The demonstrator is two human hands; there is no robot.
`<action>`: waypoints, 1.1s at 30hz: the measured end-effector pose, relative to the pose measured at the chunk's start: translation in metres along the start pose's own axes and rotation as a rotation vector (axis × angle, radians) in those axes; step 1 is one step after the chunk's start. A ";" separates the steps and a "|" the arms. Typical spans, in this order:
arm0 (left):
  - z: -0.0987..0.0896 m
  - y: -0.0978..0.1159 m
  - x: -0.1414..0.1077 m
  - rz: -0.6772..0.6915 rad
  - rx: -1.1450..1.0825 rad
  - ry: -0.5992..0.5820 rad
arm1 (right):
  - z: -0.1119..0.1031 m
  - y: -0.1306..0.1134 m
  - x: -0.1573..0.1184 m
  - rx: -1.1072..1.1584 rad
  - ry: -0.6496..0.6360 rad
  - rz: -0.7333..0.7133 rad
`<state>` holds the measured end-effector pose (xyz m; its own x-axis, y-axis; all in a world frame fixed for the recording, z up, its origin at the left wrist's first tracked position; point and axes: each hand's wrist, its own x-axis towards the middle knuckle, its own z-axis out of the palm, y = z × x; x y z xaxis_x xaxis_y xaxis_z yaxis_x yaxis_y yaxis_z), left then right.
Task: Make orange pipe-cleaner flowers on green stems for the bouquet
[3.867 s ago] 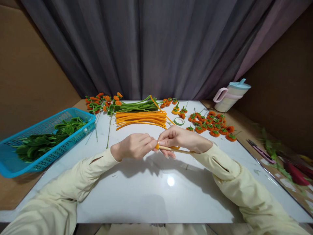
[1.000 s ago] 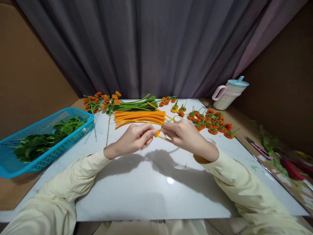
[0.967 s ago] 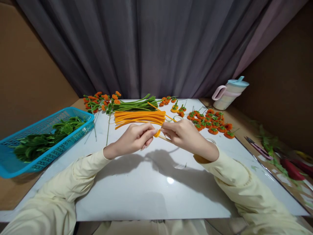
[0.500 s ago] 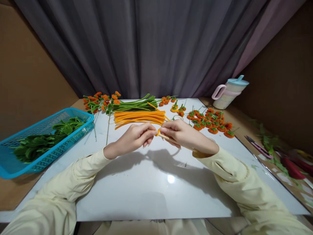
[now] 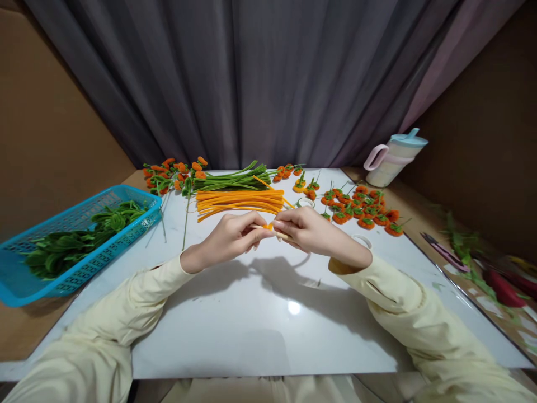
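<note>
My left hand (image 5: 235, 236) and my right hand (image 5: 310, 230) meet over the middle of the white table. Between their fingertips is a short bit of orange pipe cleaner (image 5: 267, 226), pinched by my left thumb and forefinger and bent around a thin pale stick (image 5: 282, 235). My right fingers close on that stick, and its far part is hidden by the palm. Just behind the hands lies a bundle of orange pipe cleaners (image 5: 239, 200). Farther back is a bundle of green pipe cleaners (image 5: 232, 180).
A blue basket (image 5: 90, 262) with green leaves stands at left. Orange flowers (image 5: 366, 210) spread over the back right, with others (image 5: 178, 169) back left. Tape rolls (image 5: 305, 202) lie nearby. A lidded cup (image 5: 392, 159), scissors (image 5: 444, 252) and scraps are at right.
My fingers have shifted their grip on the orange pipe cleaner, and the stick has turned slightly. My right wrist has moved a little left, showing more of the white tape roll beside it.
</note>
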<state>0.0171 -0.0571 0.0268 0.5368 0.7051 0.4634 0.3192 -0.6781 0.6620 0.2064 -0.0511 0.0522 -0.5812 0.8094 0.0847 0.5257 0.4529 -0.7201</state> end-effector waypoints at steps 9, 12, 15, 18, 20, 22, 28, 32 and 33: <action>-0.001 -0.005 0.000 0.353 0.251 0.046 | 0.001 -0.003 -0.001 -0.005 -0.021 -0.035; -0.001 -0.008 0.000 0.404 0.320 0.037 | 0.002 -0.002 0.000 -0.021 -0.004 -0.039; -0.001 -0.012 -0.001 0.430 0.374 0.019 | 0.002 -0.002 0.000 0.004 -0.020 -0.026; 0.000 -0.014 -0.003 0.484 0.400 0.005 | -0.002 -0.004 -0.001 0.091 -0.126 0.031; 0.000 -0.015 -0.003 0.535 0.432 -0.006 | -0.006 -0.005 -0.002 0.141 -0.220 0.055; 0.000 -0.017 -0.004 0.575 0.495 -0.024 | -0.009 -0.005 -0.002 0.175 -0.282 0.045; 0.001 -0.023 -0.005 0.631 0.582 0.005 | -0.007 0.003 0.001 0.273 -0.323 0.033; 0.003 -0.023 -0.003 0.509 0.431 0.043 | -0.005 0.006 0.002 0.251 -0.254 0.071; 0.003 -0.022 -0.003 0.471 0.394 0.050 | -0.004 0.006 0.003 0.230 -0.231 0.070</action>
<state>0.0105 -0.0442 0.0093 0.6562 0.3139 0.6862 0.3264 -0.9380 0.1170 0.2108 -0.0447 0.0512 -0.6875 0.7178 -0.1100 0.4306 0.2810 -0.8577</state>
